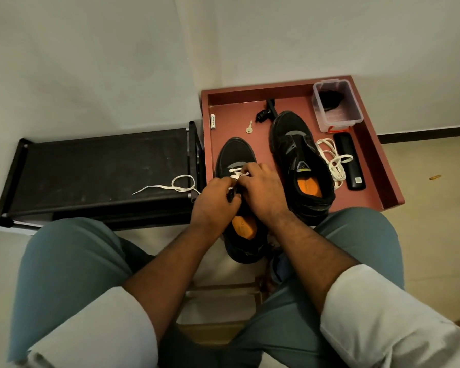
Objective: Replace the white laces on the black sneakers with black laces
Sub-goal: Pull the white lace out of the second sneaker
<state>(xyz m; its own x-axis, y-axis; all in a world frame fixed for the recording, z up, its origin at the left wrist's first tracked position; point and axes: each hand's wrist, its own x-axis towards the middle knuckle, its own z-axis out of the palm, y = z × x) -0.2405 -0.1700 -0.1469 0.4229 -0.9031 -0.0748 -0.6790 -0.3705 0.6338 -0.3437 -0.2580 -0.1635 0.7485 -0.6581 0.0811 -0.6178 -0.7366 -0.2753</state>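
Note:
Two black sneakers with orange insoles stand on a red tray (383, 166). The left sneaker (235, 152) still carries a white lace (235, 172) across its lower eyelets; one end of it trails left over the black rack. My left hand (214, 201) and my right hand (260, 189) meet over this shoe's tongue, fingers curled and pinching the lace there. The right sneaker (298, 155) has no lace. A loose white lace (333, 160) lies bundled beside it. A clear plastic box (335, 104) at the tray's back right holds something black, perhaps laces.
A low black rack (91, 166) stands left of the tray. On the tray lie a small key (248, 128), a battery (213, 121), a black clip-like object (266, 112) and a black remote-like bar (349, 160). My knees frame the shoe from below.

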